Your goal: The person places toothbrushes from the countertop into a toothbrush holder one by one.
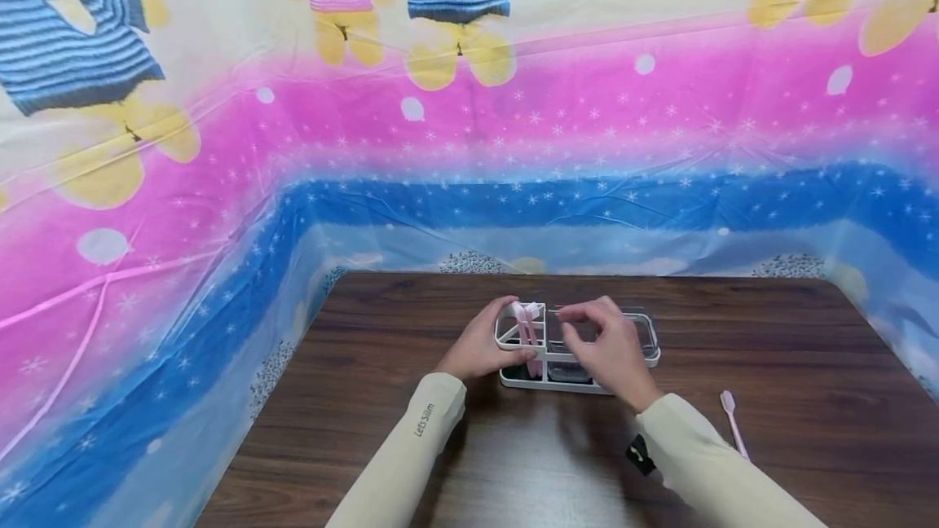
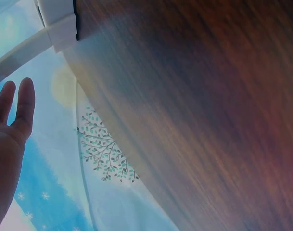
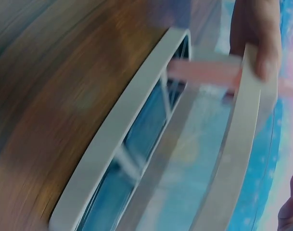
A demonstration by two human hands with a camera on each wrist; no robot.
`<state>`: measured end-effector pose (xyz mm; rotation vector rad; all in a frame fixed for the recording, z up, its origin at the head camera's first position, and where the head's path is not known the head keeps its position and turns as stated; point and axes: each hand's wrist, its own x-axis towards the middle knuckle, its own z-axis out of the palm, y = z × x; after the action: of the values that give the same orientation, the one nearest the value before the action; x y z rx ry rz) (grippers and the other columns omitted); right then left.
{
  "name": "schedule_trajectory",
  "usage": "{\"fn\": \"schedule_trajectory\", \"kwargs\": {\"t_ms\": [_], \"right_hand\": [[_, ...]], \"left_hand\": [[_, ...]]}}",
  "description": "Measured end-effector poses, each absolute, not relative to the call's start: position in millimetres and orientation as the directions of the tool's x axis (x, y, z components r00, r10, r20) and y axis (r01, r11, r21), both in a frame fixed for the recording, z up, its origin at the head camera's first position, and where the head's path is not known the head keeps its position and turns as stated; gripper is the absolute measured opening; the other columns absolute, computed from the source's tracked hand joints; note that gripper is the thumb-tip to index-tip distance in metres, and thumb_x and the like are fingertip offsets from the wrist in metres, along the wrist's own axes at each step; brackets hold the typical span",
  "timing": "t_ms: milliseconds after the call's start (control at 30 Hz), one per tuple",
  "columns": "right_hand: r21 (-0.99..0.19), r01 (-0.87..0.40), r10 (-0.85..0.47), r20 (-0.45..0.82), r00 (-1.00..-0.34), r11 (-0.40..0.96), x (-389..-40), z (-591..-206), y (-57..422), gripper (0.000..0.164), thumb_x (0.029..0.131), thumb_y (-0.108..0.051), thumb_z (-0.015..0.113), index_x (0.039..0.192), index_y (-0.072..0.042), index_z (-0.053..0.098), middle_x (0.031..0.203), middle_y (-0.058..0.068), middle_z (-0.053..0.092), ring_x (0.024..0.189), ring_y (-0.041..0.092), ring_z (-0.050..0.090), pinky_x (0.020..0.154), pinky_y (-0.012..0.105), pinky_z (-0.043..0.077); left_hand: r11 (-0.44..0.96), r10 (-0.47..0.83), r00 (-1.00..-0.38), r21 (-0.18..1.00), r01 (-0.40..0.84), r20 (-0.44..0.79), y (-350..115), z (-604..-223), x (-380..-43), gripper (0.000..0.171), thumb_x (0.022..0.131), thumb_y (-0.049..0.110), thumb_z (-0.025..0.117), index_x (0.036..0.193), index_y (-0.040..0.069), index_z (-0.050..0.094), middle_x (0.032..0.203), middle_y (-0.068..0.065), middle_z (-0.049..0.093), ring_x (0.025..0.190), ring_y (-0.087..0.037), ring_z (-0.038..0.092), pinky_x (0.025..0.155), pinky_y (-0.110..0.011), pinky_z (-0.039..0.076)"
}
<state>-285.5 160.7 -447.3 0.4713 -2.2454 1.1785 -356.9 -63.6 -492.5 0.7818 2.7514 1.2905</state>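
Note:
A white two-tier toothbrush holder (image 1: pixel 579 358) with a divided upper frame stands on the table. My left hand (image 1: pixel 484 345) grips the left end of its upper frame, thumb along the front rail. Two pink toothbrushes (image 1: pixel 528 331) with white heads stand upright in the left section. In the right wrist view, a blurred pink handle (image 3: pixel 204 72) passes through the frame beside the left thumb. Over the holder's right part hovers my right hand (image 1: pixel 609 349), thumb and forefinger bent with a gap between them and nothing visible there.
Another pink toothbrush (image 1: pixel 734 422) lies on the dark wooden table (image 1: pixel 352 430), right of the holder and near the right forearm. A printed cloth (image 1: pixel 469 202) hangs behind the table and around its sides. A black piece (image 1: pixel 641 455) sits at the right wrist.

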Motion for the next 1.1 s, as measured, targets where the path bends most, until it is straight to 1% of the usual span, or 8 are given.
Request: {"fn": "schedule_trajectory", "kwargs": {"t_ms": [133, 233, 367, 600, 767, 967, 1033, 1100], "right_hand": [[-0.641, -0.477, 0.047, 0.624, -0.78, 0.601, -281, -449, 195, 0.012, 0.082, -0.003, 0.069, 0.091, -0.011, 0.071, 0.084, -0.004, 0.057, 0.071, 0.014, 0.047, 0.057, 0.021, 0.038], [-0.645, -0.383, 0.102, 0.583, -0.806, 0.661, -276, -453, 227, 0.008, 0.084, -0.004, 0.067, 0.09, -0.008, 0.07, 0.083, 0.0, 0.056, 0.07, 0.015, 0.048, 0.057, 0.019, 0.039], [-0.622, -0.24, 0.135, 0.494, -0.859, 0.745, -269, -461, 269, 0.007, 0.085, -0.01, 0.064, 0.09, -0.007, 0.069, 0.082, 0.004, 0.058, 0.071, 0.016, 0.05, 0.058, 0.025, 0.041], [-0.587, -0.016, 0.138, 0.217, -0.966, 0.809, -257, -481, 326, 0.018, 0.088, -0.02, 0.061, 0.089, -0.003, 0.065, 0.076, 0.005, 0.062, 0.06, 0.018, 0.052, 0.053, 0.033, 0.04], [-0.548, 0.133, 0.134, -0.039, -0.99, 0.826, -253, -488, 344, 0.032, 0.087, -0.03, 0.062, 0.088, 0.002, 0.063, 0.076, 0.007, 0.061, 0.064, 0.02, 0.053, 0.055, 0.036, 0.042], [-0.47, 0.2, 0.117, -0.199, -0.973, 0.86, -250, -493, 347, 0.041, 0.086, -0.039, 0.06, 0.059, -0.011, 0.049, 0.056, -0.003, 0.042, 0.053, 0.015, 0.04, 0.051, 0.032, 0.034], [-0.453, 0.206, 0.119, -0.213, -0.97, 0.867, -248, -495, 346, 0.043, 0.087, -0.038, 0.058, 0.054, -0.016, 0.042, 0.053, -0.005, 0.035, 0.051, 0.014, 0.036, 0.05, 0.031, 0.031], [-0.44, 0.224, 0.135, -0.225, -0.965, 0.87, -246, -495, 346, 0.043, 0.087, -0.037, 0.056, 0.053, -0.016, 0.041, 0.053, -0.004, 0.035, 0.051, 0.015, 0.037, 0.05, 0.031, 0.031]], "left_hand": [[0.56, 0.429, -0.88, 0.705, 0.435, 0.203, -63, -493, -356, 0.094, 0.067, 0.062, 0.075, 0.143, 0.025, 0.035, 0.141, 0.003, 0.041, 0.126, -0.018, 0.041, 0.098, -0.048, 0.037], [0.563, 0.423, -0.883, 0.704, 0.432, 0.204, -65, -493, -355, 0.094, 0.067, 0.064, 0.073, 0.143, 0.026, 0.034, 0.142, 0.002, 0.04, 0.127, -0.02, 0.041, 0.098, -0.05, 0.037], [0.566, 0.419, -0.883, 0.7, 0.435, 0.21, -69, -491, -354, 0.092, 0.069, 0.062, 0.073, 0.143, 0.026, 0.034, 0.143, 0.001, 0.04, 0.128, -0.022, 0.04, 0.098, -0.051, 0.037], [0.579, 0.411, -0.891, 0.7, 0.418, 0.192, -72, -491, -354, 0.092, 0.069, 0.062, 0.073, 0.143, 0.025, 0.034, 0.143, 0.001, 0.039, 0.128, -0.021, 0.039, 0.099, -0.05, 0.036], [0.576, 0.417, -0.889, 0.703, 0.418, 0.188, -71, -492, -354, 0.091, 0.069, 0.06, 0.074, 0.143, 0.024, 0.035, 0.142, 0.001, 0.04, 0.128, -0.023, 0.04, 0.099, -0.05, 0.036], [0.574, 0.421, -0.888, 0.703, 0.42, 0.186, -69, -493, -356, 0.09, 0.069, 0.059, 0.075, 0.143, 0.026, 0.034, 0.143, 0.001, 0.039, 0.128, -0.023, 0.04, 0.098, -0.051, 0.036], [0.573, 0.422, -0.888, 0.704, 0.418, 0.184, -68, -493, -355, 0.091, 0.069, 0.059, 0.075, 0.143, 0.027, 0.034, 0.143, 0.001, 0.039, 0.128, -0.022, 0.04, 0.098, -0.051, 0.037], [0.575, 0.422, -0.888, 0.703, 0.418, 0.183, -67, -492, -356, 0.091, 0.068, 0.061, 0.074, 0.142, 0.027, 0.034, 0.143, 0.002, 0.04, 0.128, -0.021, 0.04, 0.098, -0.05, 0.037]]}}
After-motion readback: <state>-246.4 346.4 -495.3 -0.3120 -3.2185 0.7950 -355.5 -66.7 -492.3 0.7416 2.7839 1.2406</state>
